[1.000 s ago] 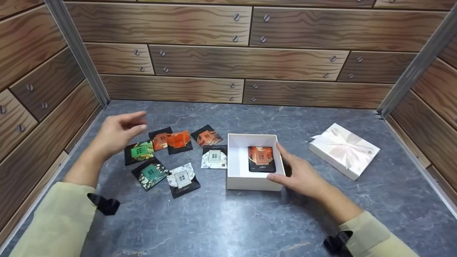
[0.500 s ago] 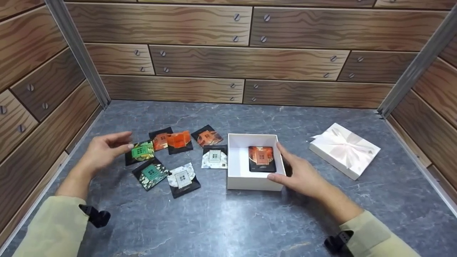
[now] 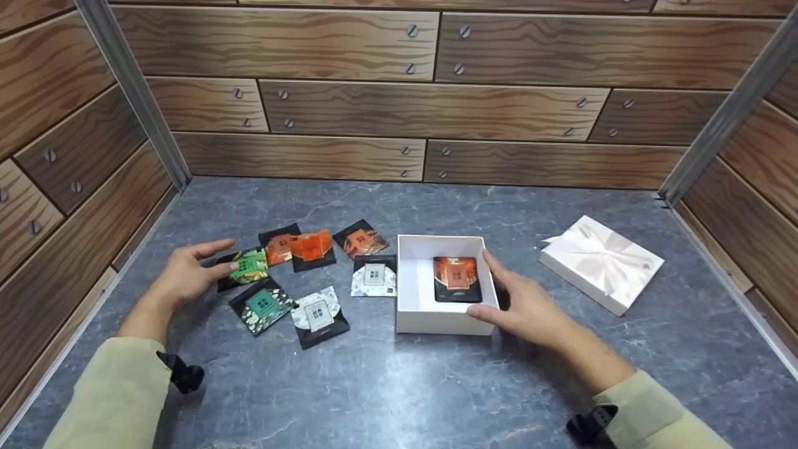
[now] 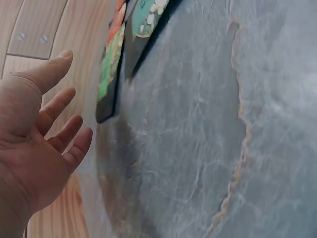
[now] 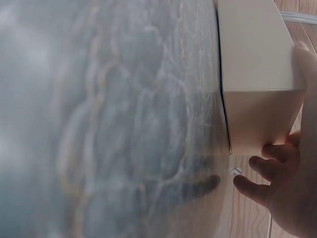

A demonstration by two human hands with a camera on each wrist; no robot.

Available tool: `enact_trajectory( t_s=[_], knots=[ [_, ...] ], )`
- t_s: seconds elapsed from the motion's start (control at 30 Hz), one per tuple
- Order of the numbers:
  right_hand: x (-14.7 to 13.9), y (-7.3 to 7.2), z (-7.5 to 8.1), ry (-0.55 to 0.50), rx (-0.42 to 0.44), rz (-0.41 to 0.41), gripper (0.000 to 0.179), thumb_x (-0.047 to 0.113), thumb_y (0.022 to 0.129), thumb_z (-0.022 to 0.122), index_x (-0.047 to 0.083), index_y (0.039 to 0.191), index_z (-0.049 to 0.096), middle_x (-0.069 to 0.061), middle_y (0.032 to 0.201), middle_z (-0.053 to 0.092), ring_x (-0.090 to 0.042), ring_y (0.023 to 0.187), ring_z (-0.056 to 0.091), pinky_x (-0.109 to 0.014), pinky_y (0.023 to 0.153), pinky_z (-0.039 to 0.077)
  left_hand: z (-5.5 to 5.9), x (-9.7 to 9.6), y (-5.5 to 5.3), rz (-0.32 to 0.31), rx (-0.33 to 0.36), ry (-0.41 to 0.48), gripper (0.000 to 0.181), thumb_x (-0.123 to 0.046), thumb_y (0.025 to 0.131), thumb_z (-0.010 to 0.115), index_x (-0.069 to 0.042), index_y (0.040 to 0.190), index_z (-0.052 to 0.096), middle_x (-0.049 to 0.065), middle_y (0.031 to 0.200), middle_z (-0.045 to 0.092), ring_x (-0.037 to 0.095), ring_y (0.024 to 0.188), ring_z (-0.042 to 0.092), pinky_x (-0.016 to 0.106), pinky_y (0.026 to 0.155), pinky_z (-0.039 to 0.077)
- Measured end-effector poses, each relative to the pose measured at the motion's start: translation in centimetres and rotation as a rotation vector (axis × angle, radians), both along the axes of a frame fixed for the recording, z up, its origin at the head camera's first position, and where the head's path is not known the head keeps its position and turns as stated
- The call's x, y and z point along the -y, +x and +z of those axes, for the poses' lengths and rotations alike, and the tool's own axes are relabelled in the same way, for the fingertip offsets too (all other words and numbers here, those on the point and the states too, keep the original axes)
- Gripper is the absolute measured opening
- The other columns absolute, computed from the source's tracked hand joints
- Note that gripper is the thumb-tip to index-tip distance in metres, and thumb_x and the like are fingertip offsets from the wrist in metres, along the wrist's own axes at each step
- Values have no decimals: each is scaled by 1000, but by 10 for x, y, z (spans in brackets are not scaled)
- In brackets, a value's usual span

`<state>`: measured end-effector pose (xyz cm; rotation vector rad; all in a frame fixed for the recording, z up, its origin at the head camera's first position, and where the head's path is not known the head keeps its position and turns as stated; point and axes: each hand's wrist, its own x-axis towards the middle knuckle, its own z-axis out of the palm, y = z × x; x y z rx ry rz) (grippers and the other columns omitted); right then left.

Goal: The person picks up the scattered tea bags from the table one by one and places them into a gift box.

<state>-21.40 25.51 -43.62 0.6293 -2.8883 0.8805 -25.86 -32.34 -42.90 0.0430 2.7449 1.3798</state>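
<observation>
My left hand [image 3: 187,272] hovers at the green packet [image 3: 250,266], thumb and index finger apart at its left end. The left wrist view shows a gap between that hand [image 4: 42,124] and the packet [image 4: 106,84]. With my right hand [image 3: 530,305] I hold an open white box [image 3: 444,321] by its right side, thumb over the near rim and index finger by the far part of the right wall. Inside lies a black and orange packet [image 3: 457,279]. In the right wrist view, bent fingers touch the box's [image 5: 262,116] side.
Left of the box lie a white packet [image 3: 374,275], a white and black one [image 3: 320,317], a dark green one [image 3: 262,307] and several orange ones [image 3: 313,249]. A white lid with a ribbon bow [image 3: 601,262] sits at the right. Wood-patterned walls [image 3: 430,109] enclose the table.
My left hand has come down and to the left, from above the packets to the green packet's left end. The right hand and the box have stayed in place.
</observation>
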Motion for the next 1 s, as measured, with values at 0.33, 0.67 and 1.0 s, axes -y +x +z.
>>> enact_trajectory(
  t_s=[0.33, 0.67, 1.0],
  knots=[
    [0, 0, -1, 1, 17, -12, 108, 60, 90, 79, 9, 169, 25, -29, 155, 50, -48, 140, 51, -64, 115, 39, -11, 1, -12, 5, 57, 12, 67, -22, 102, 74, -6, 160, 46, 26, 166, 35, 50, 155, 23, 63, 123, 26],
    [0, -1, 0, 7, 14, -18, 108, 60, 89, 79, 11, 170, 25, -30, 155, 50, -49, 139, 51, -65, 114, 39, -15, -3, -18, -39, 69, -69, 68, -21, 102, 74, -8, 162, 44, 30, 165, 34, 52, 153, 25, 66, 122, 24],
    [0, 1, 1, -2, 10, -14, 106, 58, 90, 79, 9, 169, 26, -29, 155, 50, -47, 140, 51, -64, 115, 39, -18, -3, -17, -19, 18, -113, 69, -20, 99, 77, -2, 158, 47, 33, 160, 41, 50, 147, 37, 62, 120, 31]
  ],
)
